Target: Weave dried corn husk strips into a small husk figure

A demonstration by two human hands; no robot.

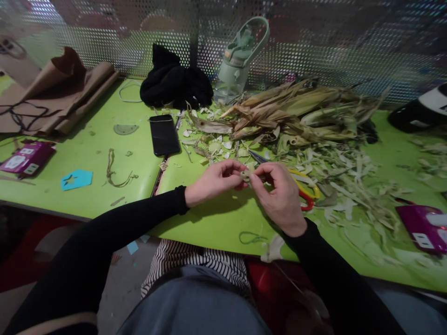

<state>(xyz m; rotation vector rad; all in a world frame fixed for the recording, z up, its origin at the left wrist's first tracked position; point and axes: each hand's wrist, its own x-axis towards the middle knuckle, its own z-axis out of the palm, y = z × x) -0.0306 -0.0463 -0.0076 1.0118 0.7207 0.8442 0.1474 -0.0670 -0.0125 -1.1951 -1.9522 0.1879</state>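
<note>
Both hands meet over the green table (pixel 216 223), pinching a small folded piece of corn husk (pixel 247 175) between their fingertips. My left hand (pixel 214 181) grips its left end with curled fingers. My right hand (pixel 279 195) grips its right end, thumb and forefinger pressed on it. Just behind my right hand lie scissors with yellow and red handles (pixel 307 191), partly hidden by the hand. Husk scraps (pixel 349 181) litter the table to the right.
A pile of dried corn husks (pixel 296 114) lies at the back. A black phone (pixel 164 135), black cloth (pixel 174 83), green water bottle (pixel 239 58), brown paper bags (pixel 66 93), purple packets (pixel 28 158) (pixel 424 225) and a blue paper cutout (pixel 77 179) surround the work spot. A perforated metal screen (pixel 349 42) backs the table.
</note>
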